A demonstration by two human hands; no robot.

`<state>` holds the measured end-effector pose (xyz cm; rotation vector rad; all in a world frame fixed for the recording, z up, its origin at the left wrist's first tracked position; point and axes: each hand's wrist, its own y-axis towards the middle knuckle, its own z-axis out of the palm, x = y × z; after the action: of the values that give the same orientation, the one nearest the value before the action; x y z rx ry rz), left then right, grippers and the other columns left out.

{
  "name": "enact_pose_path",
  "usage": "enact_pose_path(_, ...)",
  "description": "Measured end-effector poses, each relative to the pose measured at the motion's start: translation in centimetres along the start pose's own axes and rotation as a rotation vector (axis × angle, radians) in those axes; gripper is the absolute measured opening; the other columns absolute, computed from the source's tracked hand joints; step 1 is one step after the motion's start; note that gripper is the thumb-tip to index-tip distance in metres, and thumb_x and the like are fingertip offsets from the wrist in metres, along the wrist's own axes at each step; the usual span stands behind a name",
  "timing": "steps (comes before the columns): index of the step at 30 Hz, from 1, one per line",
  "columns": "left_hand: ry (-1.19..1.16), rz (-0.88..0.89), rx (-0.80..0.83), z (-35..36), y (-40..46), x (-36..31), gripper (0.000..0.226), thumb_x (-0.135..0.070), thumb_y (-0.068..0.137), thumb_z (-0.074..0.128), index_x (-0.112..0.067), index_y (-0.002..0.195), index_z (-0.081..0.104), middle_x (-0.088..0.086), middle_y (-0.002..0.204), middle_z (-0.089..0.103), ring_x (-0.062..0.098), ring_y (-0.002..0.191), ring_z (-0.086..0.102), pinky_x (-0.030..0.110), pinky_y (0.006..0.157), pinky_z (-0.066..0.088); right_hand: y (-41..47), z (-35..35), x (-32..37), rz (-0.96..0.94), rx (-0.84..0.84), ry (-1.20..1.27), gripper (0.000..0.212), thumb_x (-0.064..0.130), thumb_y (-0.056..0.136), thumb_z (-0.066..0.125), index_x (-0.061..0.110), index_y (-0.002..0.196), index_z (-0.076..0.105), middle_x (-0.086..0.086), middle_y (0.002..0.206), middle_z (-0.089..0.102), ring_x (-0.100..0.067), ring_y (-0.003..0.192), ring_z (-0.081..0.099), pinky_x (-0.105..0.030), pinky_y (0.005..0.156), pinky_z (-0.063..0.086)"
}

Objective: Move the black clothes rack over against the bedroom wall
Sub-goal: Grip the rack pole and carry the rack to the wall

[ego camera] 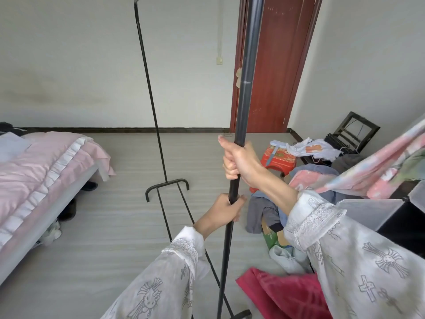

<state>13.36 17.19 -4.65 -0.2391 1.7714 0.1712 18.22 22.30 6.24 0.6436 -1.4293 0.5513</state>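
Observation:
The black clothes rack point(246, 72) stands in the middle of the bedroom floor, empty of clothes. Its near upright pole runs up through the centre of the view. Its far upright point(149, 93) rises from a curved foot point(167, 185), and two floor rails join both ends. My right hand point(238, 161) is wrapped around the near pole at mid height. My left hand point(224, 211) grips the same pole just below it. The white bedroom wall point(92, 65) lies beyond the rack, across bare floor.
A bed with a pink quilt point(39, 171) fills the left side. A red-brown door point(276, 65) stands at the back right. Piled clothes point(308, 178), a red stool point(278, 158), a black chair frame point(351, 132) and a dark cabinet point(400, 217) crowd the right.

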Motion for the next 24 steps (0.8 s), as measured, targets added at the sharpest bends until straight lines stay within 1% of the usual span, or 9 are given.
enact_pose_path(3,-0.012,-0.001,-0.046,-1.1,1.9,0.5,0.041,-0.018,0.092,0.046,-0.017,0.053,0.032,0.004,0.046,0.036,0.009,0.033,0.035,0.023,0.046,0.039,2.1,0.6,-0.1,-0.006,-0.020,0.007,0.057,0.030,0.095,0.048,0.019,0.045,0.022,0.007,0.027,0.021,-0.010,0.024,0.016,-0.015,0.037,0.016)
enact_pose_path(5,-0.012,0.000,-0.063,-2.3,3.4,0.9,0.042,-0.017,0.092,0.045,-0.018,0.052,0.032,0.003,0.041,0.036,0.007,0.032,0.035,0.020,0.044,0.040,3.9,1.2,-0.2,-0.008,-0.042,0.004,0.057,0.029,0.095,0.048,0.019,0.045,0.023,0.007,0.027,0.022,-0.011,0.024,0.017,-0.015,0.038,0.015)
enact_pose_path(7,-0.006,0.004,-0.071,-3.5,4.7,1.2,0.043,-0.016,0.092,0.045,-0.018,0.051,0.032,-0.003,0.035,0.037,0.006,0.031,0.036,0.018,0.043,0.041,5.6,1.7,-0.4,-0.008,-0.066,0.006,0.057,0.029,0.095,0.048,0.019,0.045,0.023,0.006,0.027,0.023,-0.011,0.024,0.018,-0.015,0.037,0.016)
enact_pose_path(10,0.009,0.016,-0.081,-5.9,7.3,1.7,0.042,-0.014,0.091,0.044,-0.017,0.051,0.033,0.003,0.041,0.037,0.007,0.031,0.036,0.019,0.044,0.041,9.2,2.7,-0.8,-0.014,-0.100,0.015,0.057,0.029,0.094,0.049,0.018,0.044,0.024,0.006,0.027,0.024,-0.011,0.024,0.019,-0.015,0.037,0.016)
enact_pose_path(14,0.001,0.017,-0.065,-9.3,10.6,2.1,0.042,-0.013,0.092,0.042,-0.016,0.052,0.031,0.003,0.047,0.039,0.009,0.033,0.034,0.021,0.046,0.039,13.7,4.3,-1.1,-0.015,-0.137,0.018,0.055,0.029,0.095,0.048,0.020,0.046,0.024,0.005,0.029,0.023,-0.012,0.026,0.018,-0.016,0.038,0.015)
enact_pose_path(17,-0.002,0.009,-0.066,-11.4,13.2,2.6,0.042,-0.013,0.092,0.042,-0.016,0.051,0.032,0.003,0.048,0.039,0.010,0.034,0.034,0.021,0.046,0.039,16.8,5.1,-1.3,-0.019,-0.171,0.021,0.055,0.026,0.095,0.048,0.020,0.045,0.024,0.006,0.028,0.023,-0.011,0.025,0.018,-0.016,0.037,0.015)
enact_pose_path(20,0.008,0.016,-0.063,-13.1,15.6,2.8,0.042,-0.015,0.092,0.042,-0.016,0.051,0.032,0.003,0.049,0.039,0.013,0.038,0.034,0.021,0.046,0.040,19.6,5.5,-1.5,-0.032,-0.204,0.017,0.055,0.024,0.095,0.047,0.020,0.045,0.023,0.005,0.029,0.022,-0.011,0.025,0.018,-0.018,0.037,0.014)
enact_pose_path(24,0.018,0.004,-0.083,-15.4,19.0,3.5,0.042,-0.015,0.092,0.042,-0.015,0.051,0.031,0.004,0.049,0.039,0.011,0.036,0.036,0.021,0.045,0.040,23.7,6.1,-2.0,-0.041,-0.240,0.019,0.050,0.021,0.095,0.046,0.019,0.049,0.024,0.001,0.038,0.023,-0.013,0.027,0.018,-0.017,0.037,0.014)
